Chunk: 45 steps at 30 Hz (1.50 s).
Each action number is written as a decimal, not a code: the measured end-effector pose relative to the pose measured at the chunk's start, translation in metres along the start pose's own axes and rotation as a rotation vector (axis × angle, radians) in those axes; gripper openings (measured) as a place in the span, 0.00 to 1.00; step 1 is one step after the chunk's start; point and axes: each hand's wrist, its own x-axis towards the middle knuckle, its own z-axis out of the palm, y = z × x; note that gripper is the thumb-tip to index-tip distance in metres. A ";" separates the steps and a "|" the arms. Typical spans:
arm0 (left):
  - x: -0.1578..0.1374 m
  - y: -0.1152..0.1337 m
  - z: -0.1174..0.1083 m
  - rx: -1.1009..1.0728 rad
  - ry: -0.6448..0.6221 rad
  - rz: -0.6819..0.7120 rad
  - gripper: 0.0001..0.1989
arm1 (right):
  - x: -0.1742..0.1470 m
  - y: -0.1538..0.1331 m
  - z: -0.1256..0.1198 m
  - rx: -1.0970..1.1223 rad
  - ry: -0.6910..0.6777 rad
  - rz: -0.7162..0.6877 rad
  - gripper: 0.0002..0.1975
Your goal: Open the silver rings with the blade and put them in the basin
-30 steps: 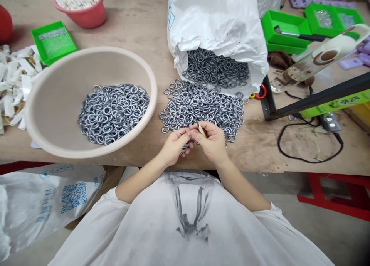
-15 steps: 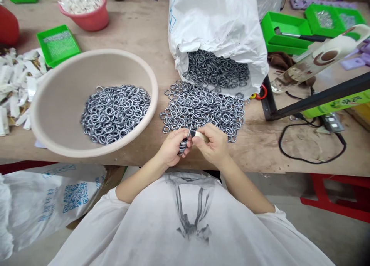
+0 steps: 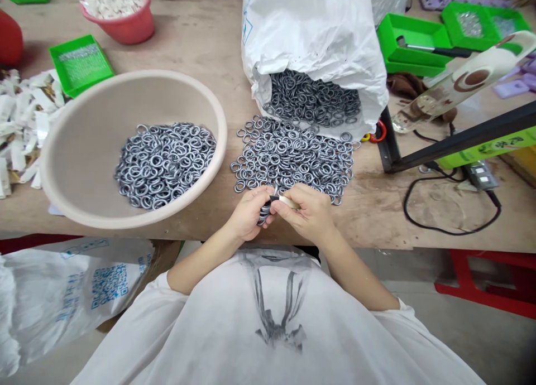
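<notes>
Several grey rings (image 3: pixel 264 212) are bunched in my left hand (image 3: pixel 248 215), whose fingers are closed round them. My right hand (image 3: pixel 309 211) pinches a small tool with a pale handle (image 3: pixel 288 202) and a black tip. That black tip touches or lies right by a ring at my left thumb; the exact contact is too small to tell. Just beyond both hands spreads a loose pile of grey rings (image 3: pixel 293 153). More rings spill from the mouth of a white sack (image 3: pixel 314 28) behind the pile. Left of my hands, a large beige basin (image 3: pixel 79 145) holds a heap of like rings.
At the left lie white pieces (image 3: pixel 17 128), a green tray (image 3: pixel 81 67) and a pink bowl (image 3: pixel 129 30) of white parts. To the right stand a black metal frame (image 3: pixel 460 142), a clear bottle (image 3: pixel 456 89), a cable (image 3: pixel 452 231) and green bins (image 3: pixel 414 33).
My right hand has turned slightly, and the tool's black tip has shifted left and down against the rings. My left hand stays in place with its rings.
</notes>
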 end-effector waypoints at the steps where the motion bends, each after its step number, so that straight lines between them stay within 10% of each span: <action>1: 0.000 0.000 0.000 0.005 0.003 0.001 0.13 | 0.000 0.000 0.000 0.010 -0.002 0.007 0.20; 14: 0.002 -0.001 -0.015 0.128 -0.036 -0.026 0.12 | 0.008 0.011 0.011 0.334 -0.062 0.262 0.21; 19: -0.007 -0.008 -0.023 0.229 -0.168 -0.138 0.18 | 0.041 0.051 -0.001 0.036 0.163 0.417 0.25; 29: 0.002 0.005 -0.038 0.077 0.040 0.026 0.12 | 0.121 0.067 0.012 -0.447 -0.047 0.323 0.13; 37: 0.010 -0.001 -0.025 0.032 0.125 0.134 0.20 | 0.059 0.031 0.011 0.459 0.133 0.351 0.14; 45: 0.015 -0.016 -0.004 0.116 0.128 0.293 0.21 | 0.011 -0.007 0.045 0.802 0.271 0.497 0.19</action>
